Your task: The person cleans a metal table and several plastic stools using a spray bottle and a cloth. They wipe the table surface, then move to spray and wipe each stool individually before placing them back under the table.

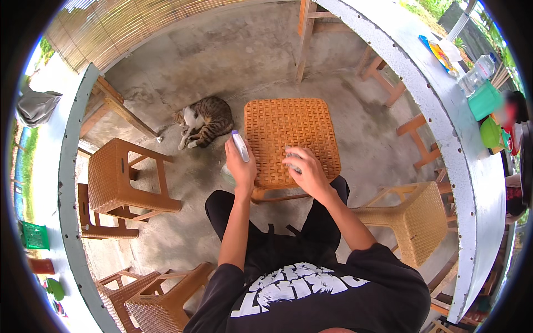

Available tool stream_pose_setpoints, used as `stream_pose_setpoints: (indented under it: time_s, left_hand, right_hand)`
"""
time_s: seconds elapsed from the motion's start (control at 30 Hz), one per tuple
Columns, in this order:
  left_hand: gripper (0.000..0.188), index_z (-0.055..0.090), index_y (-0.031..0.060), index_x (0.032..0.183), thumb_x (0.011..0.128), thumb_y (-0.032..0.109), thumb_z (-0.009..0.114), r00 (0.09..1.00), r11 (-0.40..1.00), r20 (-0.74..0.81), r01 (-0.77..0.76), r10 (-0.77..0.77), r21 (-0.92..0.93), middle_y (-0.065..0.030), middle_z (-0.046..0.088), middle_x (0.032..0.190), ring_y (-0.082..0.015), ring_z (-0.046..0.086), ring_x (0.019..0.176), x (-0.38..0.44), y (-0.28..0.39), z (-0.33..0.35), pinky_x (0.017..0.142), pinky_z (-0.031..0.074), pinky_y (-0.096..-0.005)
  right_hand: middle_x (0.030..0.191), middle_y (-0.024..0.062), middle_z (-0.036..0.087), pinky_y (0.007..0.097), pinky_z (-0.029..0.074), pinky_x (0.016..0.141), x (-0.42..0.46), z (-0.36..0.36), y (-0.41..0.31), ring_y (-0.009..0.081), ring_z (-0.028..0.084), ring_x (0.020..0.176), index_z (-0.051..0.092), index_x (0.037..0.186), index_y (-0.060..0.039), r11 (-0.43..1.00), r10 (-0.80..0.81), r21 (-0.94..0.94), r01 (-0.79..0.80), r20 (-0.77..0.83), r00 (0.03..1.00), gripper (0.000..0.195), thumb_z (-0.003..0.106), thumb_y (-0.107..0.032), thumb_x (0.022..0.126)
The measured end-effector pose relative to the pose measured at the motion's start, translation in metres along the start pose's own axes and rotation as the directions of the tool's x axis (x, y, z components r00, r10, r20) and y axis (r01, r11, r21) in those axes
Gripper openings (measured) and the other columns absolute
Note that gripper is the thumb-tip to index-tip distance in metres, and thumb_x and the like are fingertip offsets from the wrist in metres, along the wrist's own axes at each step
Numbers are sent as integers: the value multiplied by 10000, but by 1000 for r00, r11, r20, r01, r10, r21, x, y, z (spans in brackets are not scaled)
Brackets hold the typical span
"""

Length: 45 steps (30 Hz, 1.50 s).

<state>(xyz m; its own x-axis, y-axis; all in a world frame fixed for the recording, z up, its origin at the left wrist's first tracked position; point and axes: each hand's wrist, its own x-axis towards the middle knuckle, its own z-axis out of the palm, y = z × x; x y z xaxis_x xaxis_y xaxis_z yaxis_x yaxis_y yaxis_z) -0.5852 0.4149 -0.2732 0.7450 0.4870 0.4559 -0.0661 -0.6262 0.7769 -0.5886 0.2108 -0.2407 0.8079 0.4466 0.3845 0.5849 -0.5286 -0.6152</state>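
An orange-brown woven-pattern plastic stool (291,125) stands before my knees. Over its left edge my left hand (241,166) holds a small white case or bottle with a purple end (240,146); its exact kind is unclear. My right hand (307,168) is above the stool's front right part, fingers curled around a small greyish object (294,162) that they mostly hide. Below my left hand, partly hidden by it, a pale greenish round thing (227,175) shows beside the stool.
A tabby-and-white cat (210,120) lies curled on the concrete floor, left of the stool. Brown plastic stools (106,179) stand at the left, a tan one (424,222) at the right. Long tables flank both sides; the right one (441,104) bears a water bottle (479,75) and a teal container (485,100).
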Motion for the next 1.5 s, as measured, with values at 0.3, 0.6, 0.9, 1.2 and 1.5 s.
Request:
stream_pose_setpoints:
  time_s: [0.3, 0.6, 0.9, 1.2, 1.5]
  left_hand:
    - [268, 523, -46, 1189, 995, 132, 578, 998, 998, -34, -47, 45, -40, -209, 569, 1078, -430, 588, 963, 2, 12, 8, 815, 477, -460]
    - [245, 523, -31, 1163, 975, 110, 592, 997, 997, -38, -70, 69, -21, -222, 568, 1066, -446, 581, 956, 1, 2, 2, 808, 476, -461]
    - [298, 524, -29, 1233, 971, 101, 582, 994, 987, -22, 109, -108, 115, -214, 587, 1101, -442, 599, 1001, -52, 50, -28, 835, 484, -467]
    - [405, 523, -56, 1283, 908, 57, 624, 989, 990, -63, 136, -134, 24, -232, 591, 1153, -439, 595, 1039, -60, 29, -28, 878, 476, -478]
    - [466, 533, -59, 1297, 854, 23, 647, 998, 999, -47, 29, -28, 22, -233, 609, 1223, -429, 582, 1109, -54, 28, -15, 949, 464, -476]
  right_hand:
    - [1304, 152, 622, 443, 492, 1018, 94, -28, 127, 356, 590, 1215, 674, 1045, -27, 969, 128, -137, -205, -431, 893, 172, 623, -33, 881]
    - [1351, 172, 570, 455, 471, 1078, 19, 20, 1, 371, 540, 1283, 677, 1100, -32, 999, -17, 40, 18, -17, 1000, 248, 697, -19, 853]
    - [1565, 221, 327, 488, 459, 1086, 35, -25, 32, 395, 475, 1347, 532, 1422, -109, 989, 144, 50, -136, -236, 961, 488, 641, -227, 960]
    - [1483, 197, 400, 518, 352, 1153, -10, -13, -2, 409, 353, 1416, 579, 1345, -116, 992, -21, -124, 24, 27, 999, 553, 780, -223, 840]
    - [1284, 152, 561, 477, 466, 1020, 116, 59, 56, 364, 531, 1207, 633, 1208, -58, 898, -209, -419, 131, -147, 967, 315, 679, -190, 926]
